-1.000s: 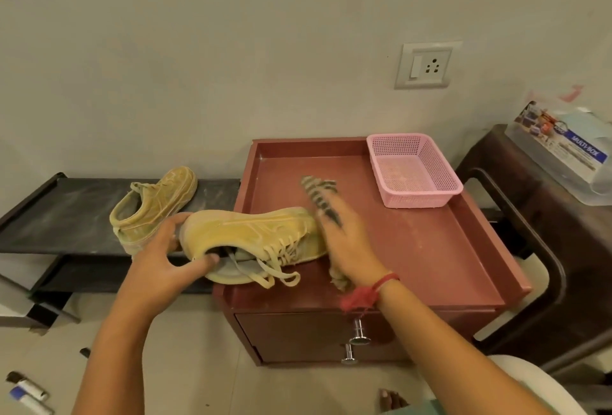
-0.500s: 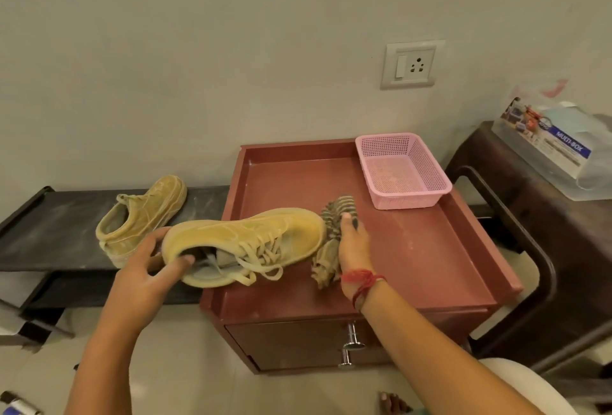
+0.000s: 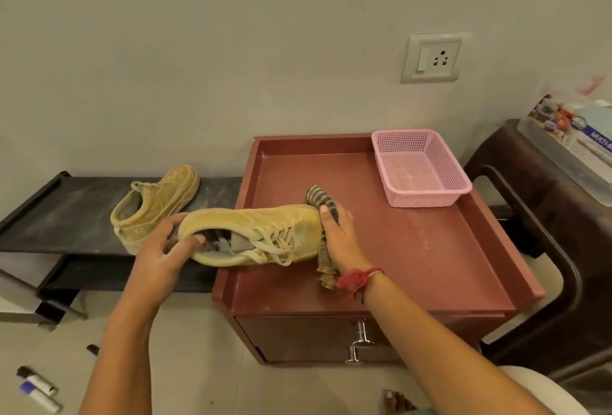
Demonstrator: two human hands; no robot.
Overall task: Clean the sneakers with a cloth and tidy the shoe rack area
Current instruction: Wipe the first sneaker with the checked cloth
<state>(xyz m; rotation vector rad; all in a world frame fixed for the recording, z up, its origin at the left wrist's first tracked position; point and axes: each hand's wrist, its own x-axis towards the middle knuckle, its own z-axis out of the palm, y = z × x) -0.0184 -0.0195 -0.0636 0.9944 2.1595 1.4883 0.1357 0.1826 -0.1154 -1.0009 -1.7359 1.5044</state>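
Note:
A tan sneaker (image 3: 255, 226) with loose laces lies on its side over the left edge of the red cabinet top (image 3: 414, 249). My left hand (image 3: 162, 255) grips its heel, thumb inside the opening. My right hand (image 3: 341, 235) holds a striped brown cloth (image 3: 326, 259) against the sneaker's toe. The cloth sticks out above and below my palm. A second tan sneaker (image 3: 155, 206) stands on the black shoe rack (image 3: 59, 216) to the left, toe toward the wall.
A pink mesh basket (image 3: 420, 169) stands at the cabinet's back right. A dark wooden stand (image 3: 546, 216) with a clear plastic box (image 3: 573, 139) is at the right. Markers (image 3: 36, 388) lie on the floor at lower left. A drawer handle (image 3: 361, 338) juts from the cabinet front.
My right hand with the cloth has come back against the sneaker's toe after lying on the cabinet top beside it. My left hand keeps its hold on the heel.

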